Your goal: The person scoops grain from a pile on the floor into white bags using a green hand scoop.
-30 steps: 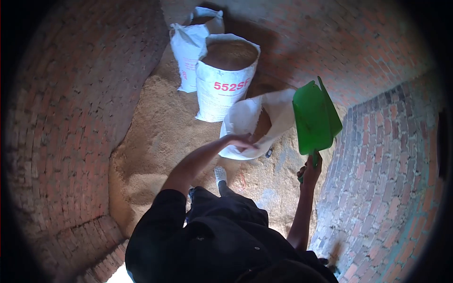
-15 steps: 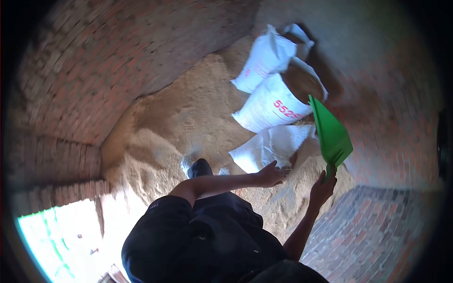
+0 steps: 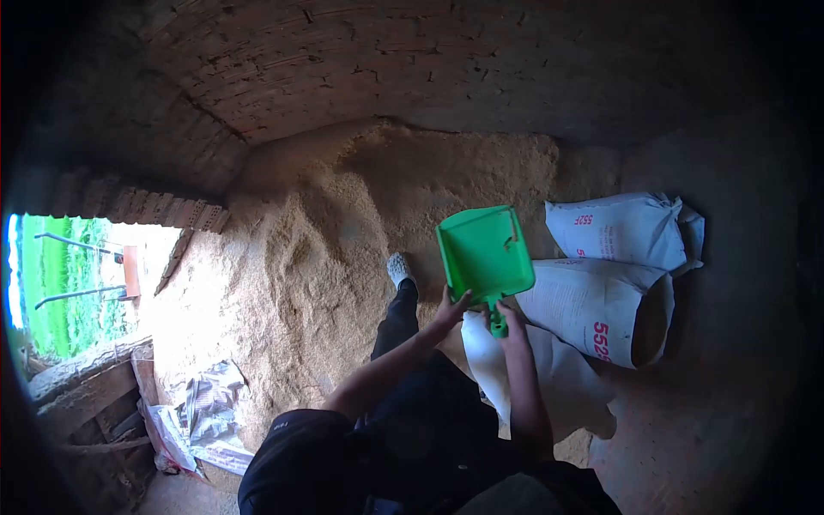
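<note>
A green dustpan (image 3: 485,257) is held out in front of me, its open face up, with a few brown bits on its right side. My right hand (image 3: 510,324) is closed round its short handle. At the pan's lower left corner, my left hand (image 3: 450,311) grips the rim. Below and beyond it spreads a heap of loose tan material, like husks or sawdust (image 3: 335,249). Just right of my hands lies a white sack (image 3: 549,369), partly behind my right forearm. A second white sack (image 3: 584,305), printed in red, has its open brown-filled mouth facing right.
Another printed white sack (image 3: 609,227) lies farther back on the right. Brick walls (image 3: 412,77) enclose the heap. At left is a bright opening (image 3: 77,283) with greenery outside, and crumpled plastic sacking (image 3: 210,412) lies below it. My shoe (image 3: 399,269) stands on the heap.
The dustpan has swung from beside the sacks on the right to in front of me over the heap. My left hand has come onto its rim. My view has turned left.
</note>
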Motion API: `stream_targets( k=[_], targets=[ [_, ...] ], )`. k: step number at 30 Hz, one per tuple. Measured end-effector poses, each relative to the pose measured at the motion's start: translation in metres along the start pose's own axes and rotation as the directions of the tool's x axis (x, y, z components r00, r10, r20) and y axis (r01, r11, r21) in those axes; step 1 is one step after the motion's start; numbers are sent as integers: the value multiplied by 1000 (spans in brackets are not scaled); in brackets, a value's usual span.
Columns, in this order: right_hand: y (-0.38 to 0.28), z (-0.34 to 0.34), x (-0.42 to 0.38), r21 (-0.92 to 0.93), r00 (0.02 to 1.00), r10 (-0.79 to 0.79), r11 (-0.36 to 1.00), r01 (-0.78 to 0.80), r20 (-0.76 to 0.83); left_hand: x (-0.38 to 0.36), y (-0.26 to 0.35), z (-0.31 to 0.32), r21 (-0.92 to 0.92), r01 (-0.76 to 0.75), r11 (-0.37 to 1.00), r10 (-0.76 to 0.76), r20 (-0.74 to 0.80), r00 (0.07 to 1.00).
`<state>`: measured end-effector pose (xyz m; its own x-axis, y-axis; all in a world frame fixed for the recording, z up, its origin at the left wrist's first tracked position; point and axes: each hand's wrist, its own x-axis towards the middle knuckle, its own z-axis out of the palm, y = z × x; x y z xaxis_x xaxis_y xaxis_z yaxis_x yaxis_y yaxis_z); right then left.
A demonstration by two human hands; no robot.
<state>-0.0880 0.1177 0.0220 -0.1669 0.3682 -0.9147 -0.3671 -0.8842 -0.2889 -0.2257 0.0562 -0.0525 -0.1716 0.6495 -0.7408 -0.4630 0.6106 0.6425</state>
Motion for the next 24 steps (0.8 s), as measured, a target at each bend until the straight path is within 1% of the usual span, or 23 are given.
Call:
stream_targets(
  k=[2, 4, 6, 7, 9, 10, 12, 13, 14, 16, 18, 19, 20, 21, 22, 24],
  targets=[
    [20, 25, 47, -207, 993, 90, 976, -72, 78, 54, -46, -52, -13, -30, 999, 29, -131, 991],
    [40, 45, 93, -247, 975, 210, 951, -187, 69, 73, -44, -94, -52, 16, 999, -23, -134, 991],
    [50, 68, 124, -194, 958, 271, 949, -250, 89, 89, -48, -122, -210, 29, 977, -44, -70, 997],
    [52, 77, 136, -188, 960, 268, 950, -250, 77, 95, -43, -127, -211, 40, 977, -54, -59, 997],
    [51, 89, 159, -197, 968, 242, 954, -225, 71, 102, -29, -137, -108, 15, 994, -24, -88, 996],
    [46, 89, 172, -190, 969, 239, 956, -225, 59, 106, -19, -138, -108, 25, 994, -33, -78, 996],
    [41, 82, 200, -253, 972, 235, 941, -223, 18, 117, -8, -142, -144, 131, 981, -151, -143, 978],
    [46, 63, 232, -171, 967, 245, 952, -253, -63, 130, -21, -145, -173, 132, 976, -165, -192, 968],
    [38, 48, 254, -133, 959, 268, 951, -278, -92, 136, -27, -148, -167, 146, 975, -177, -186, 967],
    [22, 8, 298, -120, 969, 133, 980, -160, -206, 149, -30, -151, -77, 230, 970, -241, -211, 947],
    [-12, -25, 329, -129, 946, 17, 990, -61, -323, 158, -36, -155, -15, 275, 961, -273, -174, 946],
    [-32, -30, 336, -250, 914, -133, 968, 36, -383, 162, -40, -156, 9, 290, 957, -283, -186, 941],
    [-56, -30, 339, -376, 862, -283, 919, 118, -421, 166, -43, -155, 32, 303, 952, -291, -199, 936],
    [-82, -30, 340, -395, 816, -336, 907, 146, -470, 168, -41, -153, 52, 356, 933, -336, -229, 914],
    [-105, -35, 345, -414, 766, -385, 894, 170, -515, 171, -45, -155, 66, 363, 929, -340, -231, 912],
    [-149, -78, 385, -520, 704, -466, 839, 160, -536, 179, -53, -160, 119, 358, 926, -330, -209, 921]
  ],
)
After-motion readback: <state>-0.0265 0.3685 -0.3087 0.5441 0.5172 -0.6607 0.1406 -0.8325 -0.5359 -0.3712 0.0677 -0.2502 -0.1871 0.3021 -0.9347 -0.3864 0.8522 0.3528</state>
